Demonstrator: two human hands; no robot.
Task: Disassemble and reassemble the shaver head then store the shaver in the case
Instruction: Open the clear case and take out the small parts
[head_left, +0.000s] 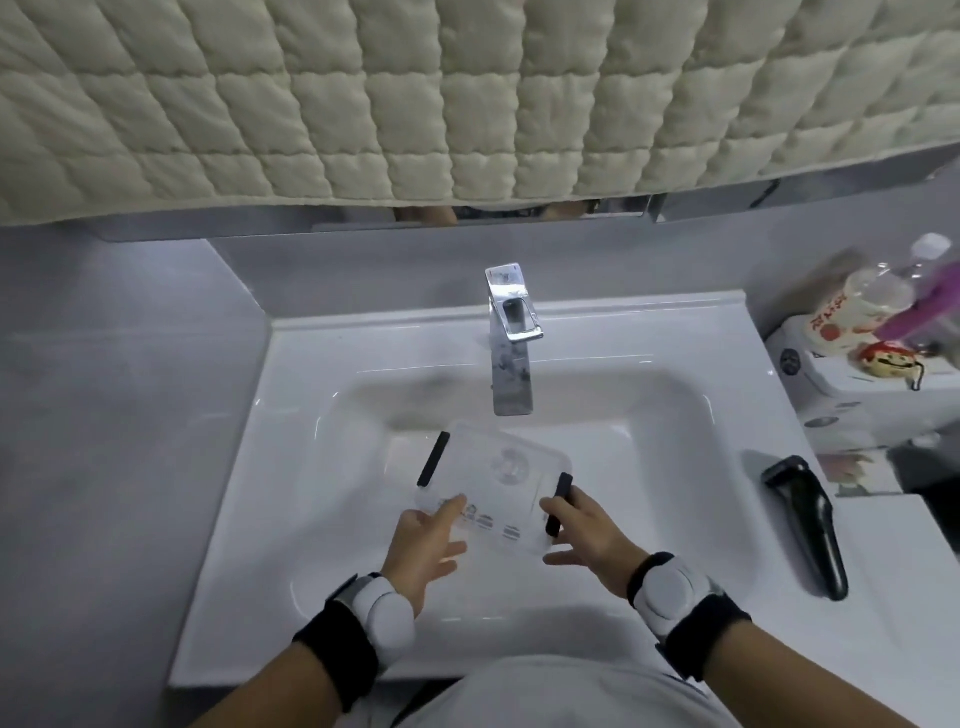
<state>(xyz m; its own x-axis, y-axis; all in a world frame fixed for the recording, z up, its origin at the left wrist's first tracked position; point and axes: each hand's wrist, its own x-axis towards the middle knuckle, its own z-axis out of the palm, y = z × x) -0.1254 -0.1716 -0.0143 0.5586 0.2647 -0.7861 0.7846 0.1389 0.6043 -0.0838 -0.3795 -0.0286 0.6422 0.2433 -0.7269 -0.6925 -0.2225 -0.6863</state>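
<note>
Clear case (503, 480) between both hands, shaver (810, 525) well right.

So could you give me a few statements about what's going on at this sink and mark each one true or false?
1. The black shaver lies on the sink's rim, to the right. True.
2. The left hand holds the shaver. False: it touches the clear case.
3. The right hand grips a black clip on the case. True.
4. Water runs from the tap. False: none shows.
</note>
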